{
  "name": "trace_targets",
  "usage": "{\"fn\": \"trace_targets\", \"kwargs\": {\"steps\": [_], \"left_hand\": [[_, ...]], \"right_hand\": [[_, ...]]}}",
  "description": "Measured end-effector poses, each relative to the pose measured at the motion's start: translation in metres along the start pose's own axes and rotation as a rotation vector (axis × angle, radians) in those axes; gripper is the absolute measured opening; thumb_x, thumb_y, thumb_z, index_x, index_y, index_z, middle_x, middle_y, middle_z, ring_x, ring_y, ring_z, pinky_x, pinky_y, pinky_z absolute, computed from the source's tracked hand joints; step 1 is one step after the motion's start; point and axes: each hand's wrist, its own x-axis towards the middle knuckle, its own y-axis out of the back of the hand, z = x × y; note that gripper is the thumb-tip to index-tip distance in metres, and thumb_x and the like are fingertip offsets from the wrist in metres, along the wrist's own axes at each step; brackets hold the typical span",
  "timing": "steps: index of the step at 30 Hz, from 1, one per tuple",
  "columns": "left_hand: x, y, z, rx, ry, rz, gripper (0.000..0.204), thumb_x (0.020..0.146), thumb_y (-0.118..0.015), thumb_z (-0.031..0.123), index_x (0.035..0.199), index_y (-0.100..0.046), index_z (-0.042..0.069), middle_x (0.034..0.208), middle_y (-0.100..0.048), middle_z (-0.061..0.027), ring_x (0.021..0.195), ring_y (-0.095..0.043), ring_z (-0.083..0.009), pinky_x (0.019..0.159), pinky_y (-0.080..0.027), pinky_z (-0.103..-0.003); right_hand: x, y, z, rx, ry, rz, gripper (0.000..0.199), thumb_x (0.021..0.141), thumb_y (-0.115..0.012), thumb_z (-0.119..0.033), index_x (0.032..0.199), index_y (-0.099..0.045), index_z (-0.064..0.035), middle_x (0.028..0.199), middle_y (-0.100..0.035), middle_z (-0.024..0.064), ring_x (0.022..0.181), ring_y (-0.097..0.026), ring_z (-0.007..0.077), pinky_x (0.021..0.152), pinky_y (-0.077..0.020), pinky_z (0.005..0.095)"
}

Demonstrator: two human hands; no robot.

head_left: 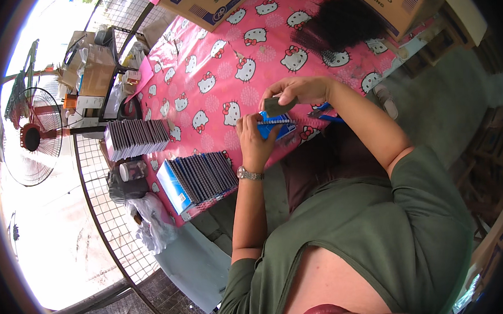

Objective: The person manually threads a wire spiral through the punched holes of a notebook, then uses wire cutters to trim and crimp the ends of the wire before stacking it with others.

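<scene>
My left hand (pixel 253 139) is closed around the left side of a small blue spiral notepad (pixel 278 131) at the table's near edge, its coil running across the top. Just above the coil, my right hand (pixel 300 92) pinches a small dark, flat rectangular piece (pixel 276 105) between thumb and fingers. Whether this piece is joined to the notepad, I cannot tell. Beside the notepad on the right lies a blue-handled hand tool (pixel 329 118), partly hidden by my right forearm. A row of blue spiral notepads (pixel 199 179) stands on edge left of my left wrist.
A pink patterned cloth covers the table (pixel 210 102). A second row of notepads (pixel 137 138) stands at the left edge. Loose black coils (pixel 344 26) lie heaped at the far right, near a cardboard box (pixel 393 2). Another box (pixel 205 4) is at the back. A fan (pixel 33 136) stands left.
</scene>
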Motion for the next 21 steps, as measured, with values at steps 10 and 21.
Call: {"fn": "trace_targets", "kwargs": {"steps": [10, 21], "left_hand": [[0.004, 0.011, -0.007, -0.031, 0.058, -0.091, 0.040, 0.075, -0.082, 0.018, 0.104, -0.058, 0.004, 0.102, -0.059, -0.0135, 0.103, -0.053, -0.0347, 0.089, -0.044, -0.045], [-0.001, 0.016, -0.037, -0.364, 0.318, -0.169, 0.025, 0.086, -0.072, 0.007, 0.108, -0.059, 0.003, 0.108, -0.059, -0.0116, 0.086, -0.061, -0.0233, 0.070, -0.051, -0.032]], "right_hand": [[0.016, 0.003, 0.001, 0.023, 0.012, -0.063, 0.042, 0.082, -0.071, -0.025, 0.117, -0.066, -0.0043, 0.108, -0.066, 0.0039, 0.099, -0.059, 0.0130, 0.090, -0.0452, 0.0298], [0.042, 0.008, 0.001, 0.039, 0.008, -0.122, 0.039, 0.086, -0.070, -0.032, 0.115, -0.065, -0.0072, 0.102, -0.065, 0.0007, 0.095, -0.060, 0.0100, 0.085, -0.0459, 0.0277]]}}
